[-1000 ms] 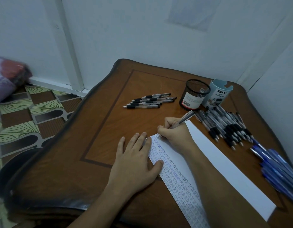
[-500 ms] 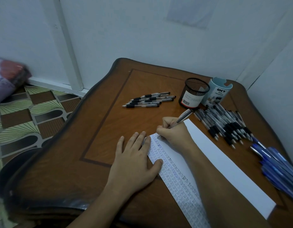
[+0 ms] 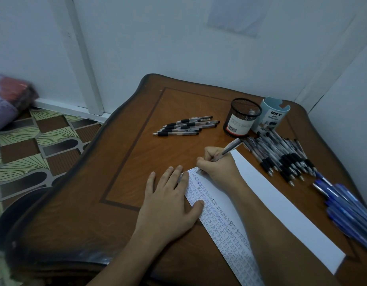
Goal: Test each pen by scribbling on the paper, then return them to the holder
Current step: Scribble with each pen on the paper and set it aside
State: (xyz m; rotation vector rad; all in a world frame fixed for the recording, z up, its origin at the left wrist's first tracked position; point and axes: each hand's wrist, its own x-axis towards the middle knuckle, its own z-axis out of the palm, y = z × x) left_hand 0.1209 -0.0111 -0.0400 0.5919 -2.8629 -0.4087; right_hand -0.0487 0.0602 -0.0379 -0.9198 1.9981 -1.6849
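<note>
Right hand [image 3: 217, 164], clamping the clear-barrelled pen [image 3: 230, 148], is barely shifting along the long white paper strip [image 3: 281, 203]; scribble test continuing. Left hand [image 3: 170, 205] is lying flat, open, pinning the strip.

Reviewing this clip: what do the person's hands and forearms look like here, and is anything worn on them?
Both the left hand and the right hand are bare, with no gloves, rings, watch or bracelets visible. Both forearms are uncovered as far as the frame shows; no sleeve is in view.

Brown wood surface [image 3: 120, 203] with darker inlay border; white paper [image 3: 281, 205] covered in blue-black scribble rows; black mesh holder [image 3: 243, 116], white label; pale blue cup [image 3: 271, 116]; blue pens [image 3: 347, 209]; floor [image 3: 34, 145] brown-green fan pattern
</note>
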